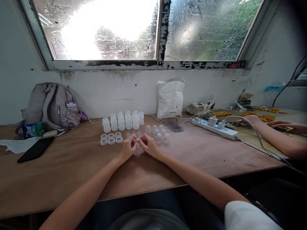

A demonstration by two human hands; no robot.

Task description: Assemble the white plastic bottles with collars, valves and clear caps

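Both of my hands meet at the middle of the wooden table. My left hand (129, 148) and my right hand (149, 146) pinch a small clear ring-like part (137, 140) from either side. Just behind it stand several clear nipple-shaped pieces (133, 133). White translucent bottles (121, 122) are grouped upright farther back. To the left of my hands lie several translucent rings (111, 140) in rows. Clear dome-shaped caps (158, 135) sit to the right of my right hand.
A grey backpack (51, 105) and a black phone (35, 149) are on the left. Behind stands a white bag (170, 99). A power strip (214, 127) with cables lies on the right, near another person's arms (275, 135) and yellow parts (259, 117).
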